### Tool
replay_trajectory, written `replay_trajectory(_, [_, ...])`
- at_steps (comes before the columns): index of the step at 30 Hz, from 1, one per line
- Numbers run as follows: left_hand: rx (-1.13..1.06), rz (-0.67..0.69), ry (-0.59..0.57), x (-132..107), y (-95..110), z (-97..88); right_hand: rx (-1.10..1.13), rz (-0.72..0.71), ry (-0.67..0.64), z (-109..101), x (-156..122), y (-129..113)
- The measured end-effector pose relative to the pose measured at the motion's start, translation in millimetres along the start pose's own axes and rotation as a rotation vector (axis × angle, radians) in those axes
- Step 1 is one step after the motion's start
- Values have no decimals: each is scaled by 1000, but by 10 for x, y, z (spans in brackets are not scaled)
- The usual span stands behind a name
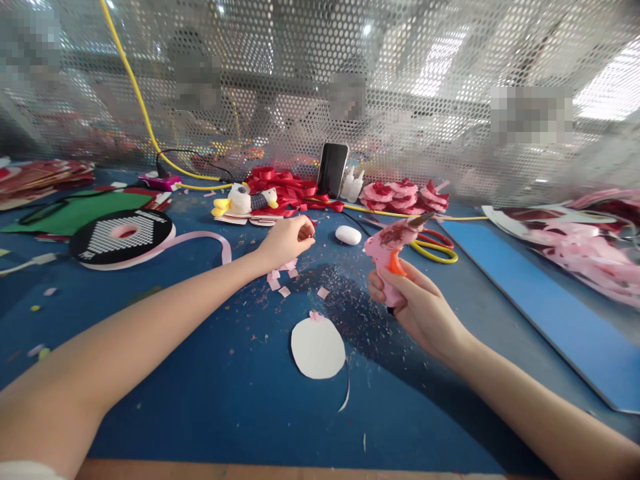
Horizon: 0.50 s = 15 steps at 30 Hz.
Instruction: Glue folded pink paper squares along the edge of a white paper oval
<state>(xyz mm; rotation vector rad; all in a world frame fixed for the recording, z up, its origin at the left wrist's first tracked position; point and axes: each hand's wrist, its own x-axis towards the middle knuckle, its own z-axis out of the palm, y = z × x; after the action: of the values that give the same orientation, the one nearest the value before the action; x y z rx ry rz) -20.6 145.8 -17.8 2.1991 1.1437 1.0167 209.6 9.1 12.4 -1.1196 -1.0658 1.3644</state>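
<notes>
My right hand (420, 293) is wrapped round the handle of a pink hot glue gun (386, 248) with an orange trigger, its stained nozzle pointing up and to the right. My left hand (287, 241) is raised above small pink ribbon squares (274, 283), fingers curled in a pinch; whatever they hold, if anything, is hidden. A round white disc (318, 348) lies flat on the blue table, with a small pink ribbon piece (316, 316) at its far edge. One loose pink square (323, 293) lies between the disc and my left hand.
A ribbon reel (85, 243) lies left. Behind are red ribbon (280, 183), a plush duck (245, 200), a phone (333, 168), a white case (348, 235) and pink-red rosettes (395, 197). Scissors (435, 247) and a blue board (545, 300) lie right. Perforated metal mesh stands behind.
</notes>
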Motion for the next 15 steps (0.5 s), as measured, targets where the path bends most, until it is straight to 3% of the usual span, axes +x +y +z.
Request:
replay_trajectory(9, [-155, -29, -39, 18, 31, -11, 6, -2, -12, -1, 8, 10])
replay_trajectory(15, [-332, -151, -43, 39, 27, -9, 25, -3, -24, -14, 17, 23])
